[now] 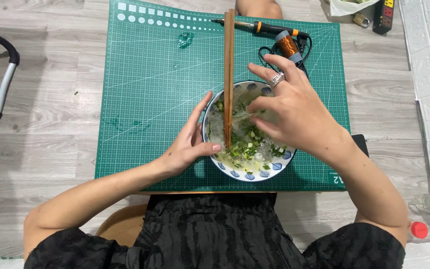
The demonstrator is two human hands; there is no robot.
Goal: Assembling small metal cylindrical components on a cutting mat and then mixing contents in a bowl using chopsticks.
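Observation:
A white bowl with blue marks on its rim point(235, 174) sits on a green cutting mat point(150, 89). It holds clear noodles and chopped greens point(247, 147). My left hand point(190, 142) clasps the bowl's left side, thumb on the near rim. A pair of wooden chopsticks point(229, 65) has its tips in the food and runs straight out over the far rim. My right hand point(289, 112), a ring on one finger, hovers over the right half of the bowl. Its thumb and curled fingertips are down at the clear noodles, just right of the chopsticks. Whether they pinch anything is hidden.
A soldering iron point(262, 27) and a coil of copper wire point(288, 46) lie at the mat's far edge. A power strip point(383, 15) sits at the top right, a clear bottle with a red cap point(426, 219) at the lower right, a metal frame point(3, 79) at left.

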